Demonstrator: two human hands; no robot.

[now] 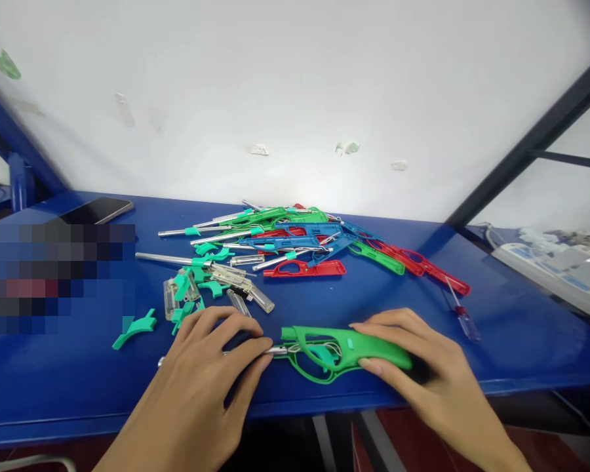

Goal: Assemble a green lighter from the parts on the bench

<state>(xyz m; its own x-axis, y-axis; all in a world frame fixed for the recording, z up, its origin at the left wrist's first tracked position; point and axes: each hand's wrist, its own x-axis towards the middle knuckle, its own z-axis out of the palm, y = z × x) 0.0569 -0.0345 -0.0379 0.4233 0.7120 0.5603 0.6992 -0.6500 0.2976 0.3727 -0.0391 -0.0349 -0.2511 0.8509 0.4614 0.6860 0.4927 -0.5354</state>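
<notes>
Near the table's front edge lies a green lighter casing of the long-nosed kind, its halves slightly apart around a teal trigger and thin wires. My right hand grips the casing's rounded end between thumb and fingers. A silver metal tube runs out of the casing's left end, pinched by the thumb and fingers of my left hand. Part of the tube is hidden behind that hand. Just beyond my left hand lie loose teal triggers and clear lighter fuel tanks.
A pile of red, blue and green lighter casing halves with metal tubes lies toward the wall. A screwdriver rests at the right. A phone lies at the back left beside a pixelated area. White strips sit beyond the right frame post.
</notes>
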